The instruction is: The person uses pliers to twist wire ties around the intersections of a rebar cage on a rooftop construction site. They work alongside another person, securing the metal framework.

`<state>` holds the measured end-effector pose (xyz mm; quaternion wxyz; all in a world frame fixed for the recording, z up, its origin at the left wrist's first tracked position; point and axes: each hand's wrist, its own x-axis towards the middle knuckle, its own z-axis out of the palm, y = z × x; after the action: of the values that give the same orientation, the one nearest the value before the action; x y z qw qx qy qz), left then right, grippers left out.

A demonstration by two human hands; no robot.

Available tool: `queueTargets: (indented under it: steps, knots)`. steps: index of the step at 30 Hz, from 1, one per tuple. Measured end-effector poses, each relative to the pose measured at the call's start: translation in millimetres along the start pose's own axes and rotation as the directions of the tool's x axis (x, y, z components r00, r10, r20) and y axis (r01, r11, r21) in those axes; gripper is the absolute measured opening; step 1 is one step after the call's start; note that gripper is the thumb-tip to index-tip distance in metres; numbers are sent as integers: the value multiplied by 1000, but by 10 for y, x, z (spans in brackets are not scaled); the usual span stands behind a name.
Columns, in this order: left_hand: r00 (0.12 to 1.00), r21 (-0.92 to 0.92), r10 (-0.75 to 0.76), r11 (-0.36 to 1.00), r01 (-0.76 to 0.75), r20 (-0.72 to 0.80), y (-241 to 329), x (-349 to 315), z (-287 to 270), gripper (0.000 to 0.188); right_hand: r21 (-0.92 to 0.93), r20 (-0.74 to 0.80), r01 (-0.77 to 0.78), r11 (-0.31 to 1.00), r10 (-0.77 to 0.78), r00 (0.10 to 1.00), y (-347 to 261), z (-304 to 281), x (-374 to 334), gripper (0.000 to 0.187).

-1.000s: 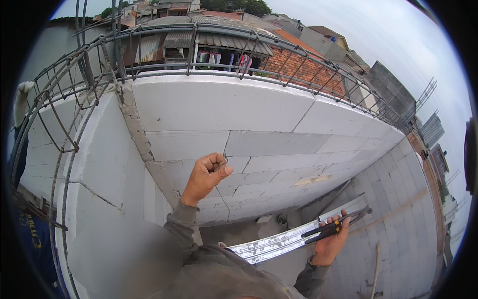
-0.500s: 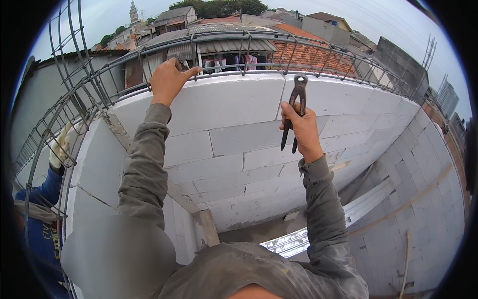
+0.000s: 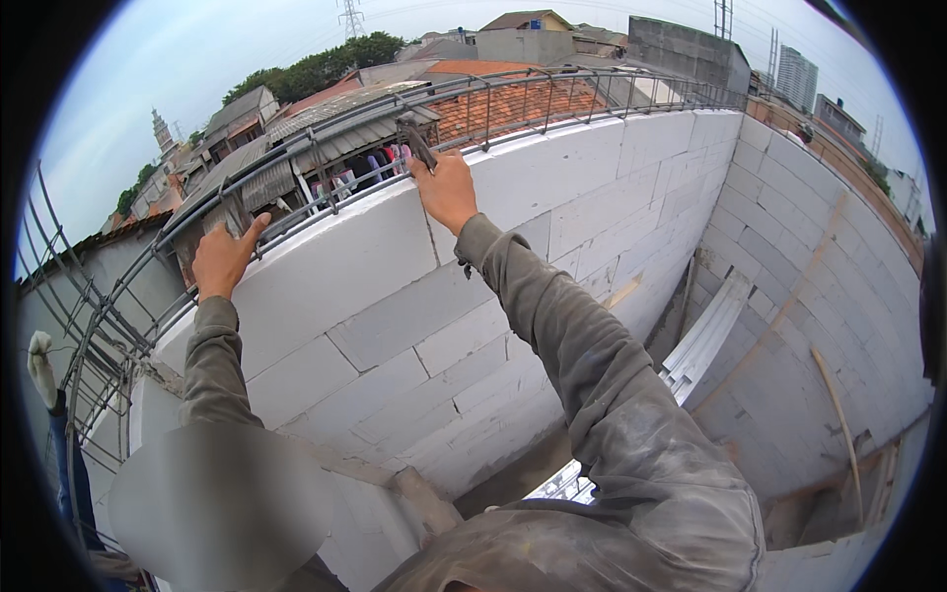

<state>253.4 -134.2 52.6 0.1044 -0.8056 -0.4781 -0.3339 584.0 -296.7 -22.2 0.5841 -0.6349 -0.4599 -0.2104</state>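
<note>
A long rebar cage [image 3: 547, 99] runs along the top of a white block wall [image 3: 395, 237]. At the cage's left stretch is my left hand [image 3: 225, 259]. Its fingers bend over the lower bar and its thumb points up to the right; the fingertips are hidden. My right hand [image 3: 449, 192] grips dark metal pincers [image 3: 418, 146] farther right. Their head reaches up to the cage's upper bars; most of the handles are hidden in my palm. Whether the jaws bite on anything is too small to tell.
Upright bars [image 3: 61, 266] rise at the left corner, where another person's gloved hand [image 3: 41, 367] shows. Down inside the walls lie metal channels [image 3: 705, 331]. A wooden stick [image 3: 837, 409] leans at the right. Tiled roofs [image 3: 518, 107] stand beyond the wall.
My right hand has brought the pincers from in front of the wall up and left to the cage. The view has swung right. The other person's gloved hand has shifted.
</note>
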Motion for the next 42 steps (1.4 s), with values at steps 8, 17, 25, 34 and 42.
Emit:
queueTargets:
  steps: [8, 17, 25, 34, 42]
  knots:
    - [999, 1, 14, 1000, -14, -35, -60, 145, 305, 85, 490, 443, -494, 718, 284, 851, 68, 12, 295, 35]
    - [990, -17, 90, 996, -93, -106, -234, 277, 454, 64, 418, 529, -522, 744, 267, 805, 15, -101, 511, 33]
    - [994, -89, 105, 990, -107, -37, -216, 310, 481, 59, 508, 358, -403, 761, 239, 902, 96, 34, 327, 37]
    - [996, -126, 91, 988, -93, -14, -376, 331, 525, 73, 98, -401, 286, 953, -225, 888, -444, -605, 757, 48]
    - [916, -338, -56, 937, -89, -397, -63, -659, 285, 54, -32, -379, 39, 999, -48, 924, -1120, -1025, 1617, 55]
